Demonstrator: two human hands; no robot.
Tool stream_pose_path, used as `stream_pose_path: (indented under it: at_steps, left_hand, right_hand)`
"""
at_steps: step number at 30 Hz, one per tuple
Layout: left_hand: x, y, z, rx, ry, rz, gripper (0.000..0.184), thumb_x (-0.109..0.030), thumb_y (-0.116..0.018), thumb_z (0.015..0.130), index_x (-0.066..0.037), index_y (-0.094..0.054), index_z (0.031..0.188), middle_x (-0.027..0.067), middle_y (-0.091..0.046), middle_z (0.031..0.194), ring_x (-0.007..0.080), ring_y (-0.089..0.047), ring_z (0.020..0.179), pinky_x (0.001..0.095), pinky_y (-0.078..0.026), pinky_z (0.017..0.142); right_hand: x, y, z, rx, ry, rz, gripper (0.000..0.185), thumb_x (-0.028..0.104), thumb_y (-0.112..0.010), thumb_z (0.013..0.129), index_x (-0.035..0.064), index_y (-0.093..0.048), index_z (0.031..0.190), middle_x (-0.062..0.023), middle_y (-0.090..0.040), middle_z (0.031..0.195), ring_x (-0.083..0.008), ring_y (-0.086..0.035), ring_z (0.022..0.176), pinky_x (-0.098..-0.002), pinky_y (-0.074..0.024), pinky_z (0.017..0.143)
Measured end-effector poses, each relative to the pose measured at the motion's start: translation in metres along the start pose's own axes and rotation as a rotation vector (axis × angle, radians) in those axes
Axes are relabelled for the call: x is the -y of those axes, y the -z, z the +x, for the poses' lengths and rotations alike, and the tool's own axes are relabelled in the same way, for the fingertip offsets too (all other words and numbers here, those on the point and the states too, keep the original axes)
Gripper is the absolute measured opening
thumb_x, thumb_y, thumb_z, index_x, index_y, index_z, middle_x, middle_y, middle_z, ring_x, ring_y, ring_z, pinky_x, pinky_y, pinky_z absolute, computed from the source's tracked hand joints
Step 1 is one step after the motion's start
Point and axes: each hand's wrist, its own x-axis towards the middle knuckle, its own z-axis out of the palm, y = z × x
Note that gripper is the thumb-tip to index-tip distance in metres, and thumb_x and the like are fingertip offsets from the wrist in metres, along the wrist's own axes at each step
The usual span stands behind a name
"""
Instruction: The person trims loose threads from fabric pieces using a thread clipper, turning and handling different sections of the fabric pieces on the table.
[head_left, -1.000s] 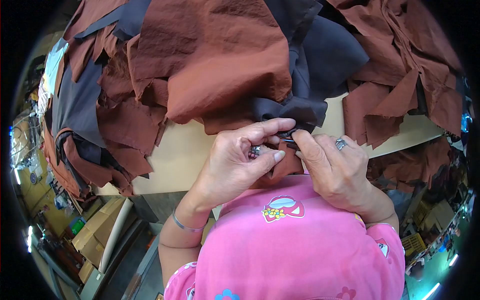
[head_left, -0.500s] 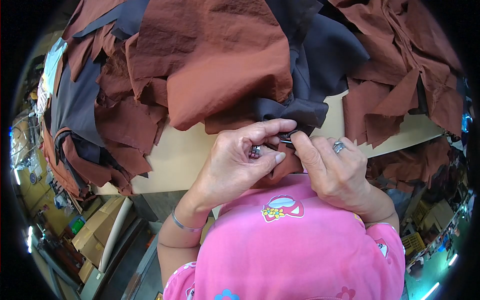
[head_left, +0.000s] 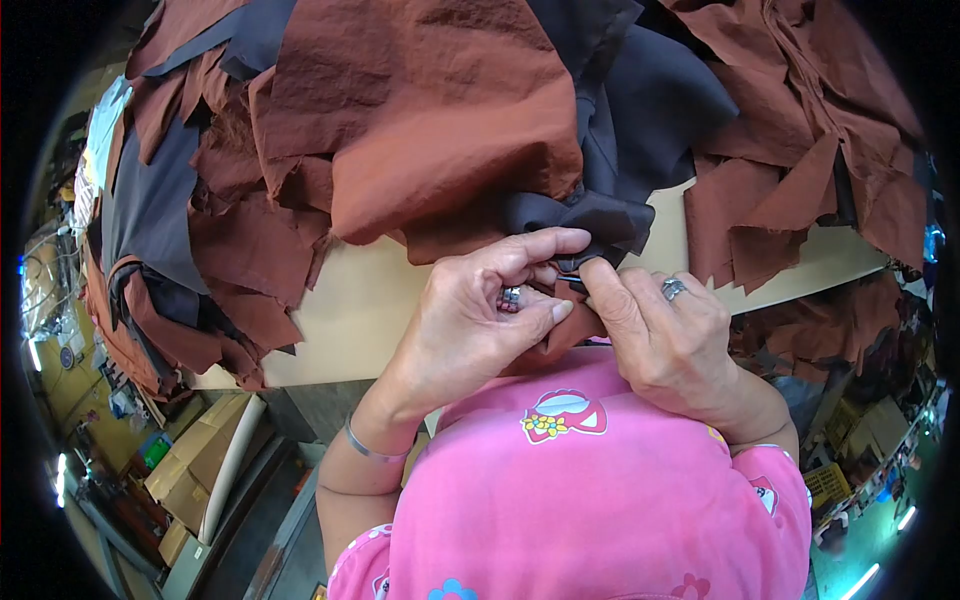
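My left hand [head_left: 475, 305] is bent round a piece of rust-brown and black fabric [head_left: 574, 325], with the thumb low and the forefinger stretched above it. Close against it on the right, my right hand [head_left: 665, 335] is closed, its fingertips on a small thin metal tool [head_left: 569, 280] at the fabric's edge. Most of that tool is hidden by the fingers, so its kind cannot be made out. A black fold [head_left: 600, 222] of cloth lies just beyond the fingertips, joined with a large rust-brown panel [head_left: 450, 130].
A pale tabletop [head_left: 350, 310] bears heaps of rust-brown and black cloth, one pile [head_left: 250, 235] at left and another [head_left: 800, 190] at right. Cardboard boxes [head_left: 205, 460] and a pale roll [head_left: 230, 470] stand below at left. A yellow crate [head_left: 826, 484] is low at right.
Both hands have shifted very slightly away from the body, and the metal tool's tip has moved a little at the fabric. The large brown panel has slid slightly left.
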Motion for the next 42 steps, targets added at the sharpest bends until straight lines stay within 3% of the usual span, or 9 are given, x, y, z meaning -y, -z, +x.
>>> stream_pose_path:
  at_steps: [4,7,13,16,19,22,31,40,42]
  left_hand:
    - [0.002,0.000,0.001,0.004,0.017,0.018,0.043,0.010,-0.060,0.073,0.007,-0.050,0.115,0.0078,-0.055,0.109,0.0071,-0.052,0.086,0.0188,-0.045,0.075]
    - [0.001,0.000,-0.001,0.007,-0.014,0.000,0.043,0.010,-0.060,0.073,0.007,-0.050,0.115,0.0076,-0.055,0.108,0.0070,-0.052,0.086,0.0188,-0.045,0.075]
    - [-0.002,-0.003,-0.011,-0.029,-0.143,0.047,0.042,0.008,-0.060,0.073,0.004,-0.048,0.113,0.0068,-0.054,0.098,0.0085,-0.054,0.084,0.0205,-0.044,0.075]
    - [0.008,-0.004,-0.011,-0.099,-0.283,0.177,0.039,0.007,-0.060,0.074,0.002,-0.045,0.110,0.0074,-0.053,0.095,0.0099,-0.055,0.085,0.0218,-0.045,0.074]
    - [0.014,-0.006,-0.013,-0.170,-0.312,0.141,0.032,0.007,-0.053,0.080,0.001,-0.041,0.109,0.0089,-0.051,0.098,0.0109,-0.055,0.089,0.0221,-0.043,0.077]
    - [0.009,-0.005,-0.019,-0.129,-0.218,-0.126,0.028,0.007,-0.042,0.086,0.001,-0.035,0.112,0.0095,-0.049,0.104,0.0102,-0.052,0.092,0.0219,-0.041,0.082]
    - [0.017,0.002,-0.014,-0.119,-0.198,-0.280,0.027,0.007,-0.045,0.085,0.000,-0.035,0.109,0.0098,-0.048,0.104,0.0099,-0.052,0.094,0.0216,-0.041,0.084]
    - [0.020,-0.001,-0.015,-0.225,-0.281,-0.192,0.021,0.004,-0.055,0.082,0.002,-0.043,0.099,0.0080,-0.053,0.095,0.0092,-0.055,0.087,0.0219,-0.046,0.077]
    - [0.018,0.000,-0.016,-0.240,-0.219,-0.130,0.022,0.004,-0.057,0.081,0.004,-0.045,0.100,0.0078,-0.054,0.095,0.0088,-0.055,0.085,0.0216,-0.046,0.076]
  right_hand:
    - [-0.001,0.001,0.000,0.035,-0.006,0.029,0.038,0.003,-0.059,0.066,-0.0024,-0.054,0.103,-0.0071,-0.048,0.068,-0.0157,-0.048,0.050,-0.0272,-0.0378,0.044]
    - [-0.008,-0.004,-0.002,-0.007,-0.040,0.077,0.033,0.013,-0.057,0.071,0.0012,-0.054,0.102,-0.0044,-0.045,0.064,-0.0131,-0.048,0.046,-0.0257,-0.0380,0.042]
    - [-0.014,-0.010,0.003,-0.143,-0.210,0.587,0.028,0.008,-0.060,0.076,0.0015,-0.052,0.102,-0.0089,-0.053,0.075,-0.0228,-0.056,0.057,-0.0304,-0.0436,0.048]
    - [-0.016,-0.006,0.009,-0.138,-0.319,0.850,0.034,0.005,-0.065,0.071,0.0003,-0.050,0.102,-0.0120,-0.054,0.083,-0.0246,-0.057,0.067,-0.0298,-0.0462,0.058]
    - [-0.015,-0.022,0.019,-0.352,-0.232,0.838,0.043,0.004,-0.069,0.066,0.0004,-0.049,0.104,-0.0138,-0.053,0.089,-0.0242,-0.056,0.078,-0.0296,-0.0460,0.069]
    - [-0.013,-0.020,0.024,-0.327,-0.247,0.830,0.047,0.000,-0.069,0.064,0.0012,-0.048,0.106,-0.0133,-0.054,0.094,-0.0254,-0.056,0.084,-0.0294,-0.0453,0.073]
    - [-0.015,-0.025,0.027,-0.268,-0.264,0.883,0.046,-0.007,-0.059,0.062,0.0013,-0.049,0.106,-0.0125,-0.054,0.093,-0.0252,-0.058,0.082,-0.0286,-0.0462,0.069]
    - [-0.014,-0.030,0.026,-0.273,-0.285,0.916,0.047,-0.011,-0.055,0.061,0.0005,-0.049,0.106,-0.0132,-0.056,0.092,-0.0252,-0.060,0.081,-0.0282,-0.0471,0.069]
    - [-0.013,-0.031,0.025,-0.283,-0.284,0.906,0.047,-0.012,-0.055,0.061,0.0001,-0.050,0.106,-0.0136,-0.057,0.093,-0.0250,-0.060,0.081,-0.0279,-0.0474,0.069]
